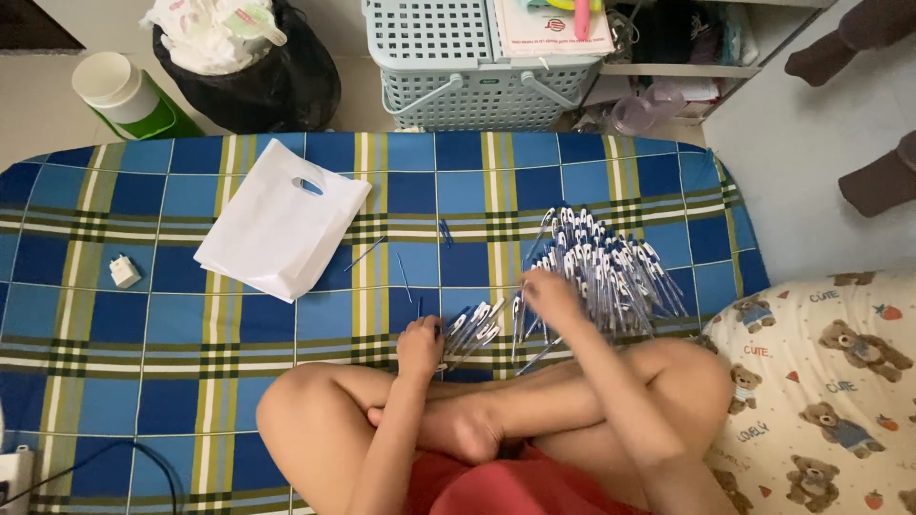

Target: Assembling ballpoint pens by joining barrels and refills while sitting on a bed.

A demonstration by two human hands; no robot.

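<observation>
While the person sits cross-legged on the blue, yellow and white plaid mattress sheet (143, 315), this is how things stand:

Left hand: the left hand (420, 345) rests on the sheet just beyond the knees, fingers curled around the near ends of a small fanned bundle of blue-and-white plastic pens (472, 329); it has hold of them, though how tightly I cannot tell.
Right hand: the right hand (551, 294) is blurred, fingers spread loosely over the near left edge of the big heap of blue-and-white plastic pens (611, 267); whether it has pinched one I cannot tell.
Where the pens lie: the heap sits right of centre on the sheet, the bundle just left of it, nearly touching.
Doing it well, as I judge it: take one pen at a time off the heap's edge, keep the bundle's ends level and all pointing one way, and hold the bundle low on the sheet so none roll off.
Counts, pens: too many in the heap to count; the bundle, several, not countable.
Counts, loose bits: about four thin blue pen refills (405, 277) scattered left of the bundle.
Counts, others: one flat white plastic carrier bag (277, 224), one small white plug adapter (123, 272), one pale grey lattice plastic basket (477, 67) at the far side, one black bin bag (277, 76), one teddy-bear print pillow (821, 381) at the right.
</observation>
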